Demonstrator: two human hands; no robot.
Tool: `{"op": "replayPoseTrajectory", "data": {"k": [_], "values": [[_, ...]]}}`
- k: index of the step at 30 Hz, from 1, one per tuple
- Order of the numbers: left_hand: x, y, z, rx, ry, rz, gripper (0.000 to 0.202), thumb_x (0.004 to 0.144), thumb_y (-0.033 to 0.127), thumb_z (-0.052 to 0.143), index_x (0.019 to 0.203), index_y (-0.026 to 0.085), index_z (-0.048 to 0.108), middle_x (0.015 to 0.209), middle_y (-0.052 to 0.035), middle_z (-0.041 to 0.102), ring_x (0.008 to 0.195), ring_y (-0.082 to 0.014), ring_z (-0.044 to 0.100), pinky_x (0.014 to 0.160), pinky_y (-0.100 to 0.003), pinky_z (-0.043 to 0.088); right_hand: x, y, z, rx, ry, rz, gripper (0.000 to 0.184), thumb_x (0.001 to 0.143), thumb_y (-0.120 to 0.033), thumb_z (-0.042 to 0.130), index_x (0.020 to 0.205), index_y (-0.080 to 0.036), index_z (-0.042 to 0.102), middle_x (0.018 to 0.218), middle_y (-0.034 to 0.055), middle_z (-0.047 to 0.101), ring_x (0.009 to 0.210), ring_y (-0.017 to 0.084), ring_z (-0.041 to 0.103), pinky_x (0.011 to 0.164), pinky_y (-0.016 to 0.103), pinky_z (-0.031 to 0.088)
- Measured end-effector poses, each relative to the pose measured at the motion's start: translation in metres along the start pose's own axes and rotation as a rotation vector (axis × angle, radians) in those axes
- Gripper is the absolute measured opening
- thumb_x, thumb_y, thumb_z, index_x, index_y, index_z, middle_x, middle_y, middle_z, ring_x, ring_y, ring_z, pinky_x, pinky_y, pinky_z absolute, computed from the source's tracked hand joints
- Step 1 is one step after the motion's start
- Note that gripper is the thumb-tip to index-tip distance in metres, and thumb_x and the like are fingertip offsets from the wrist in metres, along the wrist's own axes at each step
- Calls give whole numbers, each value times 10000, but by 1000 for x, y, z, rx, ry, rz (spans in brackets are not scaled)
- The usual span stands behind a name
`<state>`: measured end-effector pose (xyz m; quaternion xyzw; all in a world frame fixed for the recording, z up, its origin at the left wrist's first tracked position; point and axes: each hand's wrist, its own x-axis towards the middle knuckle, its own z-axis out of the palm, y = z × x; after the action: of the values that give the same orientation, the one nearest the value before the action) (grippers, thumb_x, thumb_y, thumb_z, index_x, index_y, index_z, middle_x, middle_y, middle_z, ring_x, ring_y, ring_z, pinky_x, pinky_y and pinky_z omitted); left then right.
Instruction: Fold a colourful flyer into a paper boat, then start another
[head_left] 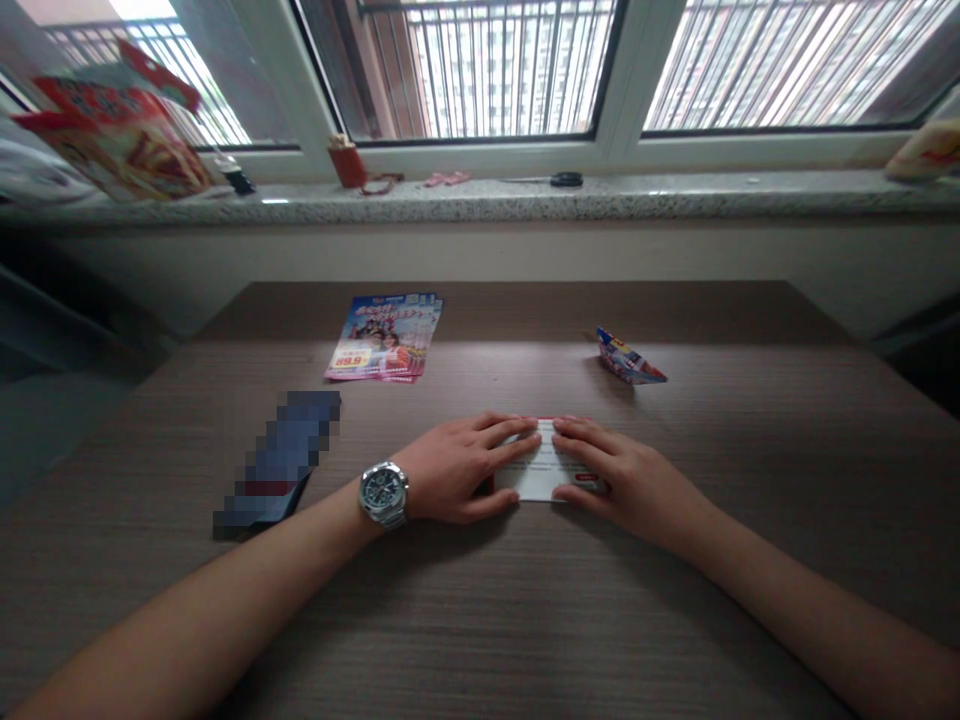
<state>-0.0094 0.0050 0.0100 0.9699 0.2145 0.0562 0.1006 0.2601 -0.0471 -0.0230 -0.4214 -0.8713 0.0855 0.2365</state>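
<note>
- paper (541, 470), folded, white with a red edge, lying flat at the middle of the desk, right between the two hands
- left hand (457, 470) down flat, fingertips pressing on the paper's left side, open, no closed grip, steel wristwatch (383, 494) on the wrist
- right hand (630, 480) mirroring it on the right side, fingers spread flat, also open
- wood-grain desk (525, 620) beneath it all
- paper boat (628, 358), brightly printed, lying on its side up ahead to the right
- flyer (384, 338) up ahead to the left
- pixelated object (277, 465), blurred out, beside the left hand
- granite sill (480, 200) beyond, holding scissors (559, 180), a red cup (347, 165) and a printed packet (112, 135)
</note>
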Motion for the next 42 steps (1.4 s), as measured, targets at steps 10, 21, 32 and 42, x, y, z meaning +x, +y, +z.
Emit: {"op": "replayPoseTrajectory", "data": {"k": [10, 21, 32, 42], "values": [[2, 1, 4, 1, 31, -20, 644, 940, 475, 557, 1512, 229, 390, 1537, -97, 439, 1334, -292, 462, 1116, -467, 424, 3, 3, -3, -39, -25, -59, 420, 939, -310, 629, 1334, -170, 605, 1417, 170, 591, 1338, 307, 538, 1103, 501, 478], [4, -2, 5, 40, 83, -2, 532, 988, 494, 493, 1449, 228, 486, 1451, -113, 530, 1355, -297, 467, 1130, -473, 383, 3, 11, -6, -167, -12, -38, 421, 936, -350, 630, 1334, -211, 619, 1450, 162, 559, 1353, 339, 508, 1068, 534, 496], [4, -6, 6, 67, 105, 76, 424, 1023, 425, 461, 1357, 191, 578, 1451, -123, 536, 1316, -276, 514, 1113, -447, 409, 3, 17, -10, -221, -20, -28, 389, 983, -257, 534, 1360, -196, 608, 1412, 138, 603, 1321, 320, 530, 1080, 526, 482], [5, -3, 7, 109, 79, 57, 418, 1030, 404, 435, 1378, 215, 568, 1358, -104, 603, 1126, -272, 595, 994, -453, 483, 3, 21, -10, -229, 4, -12, 362, 1007, -243, 506, 1346, -176, 614, 1426, 145, 582, 1330, 304, 512, 1094, 496, 463]]}}
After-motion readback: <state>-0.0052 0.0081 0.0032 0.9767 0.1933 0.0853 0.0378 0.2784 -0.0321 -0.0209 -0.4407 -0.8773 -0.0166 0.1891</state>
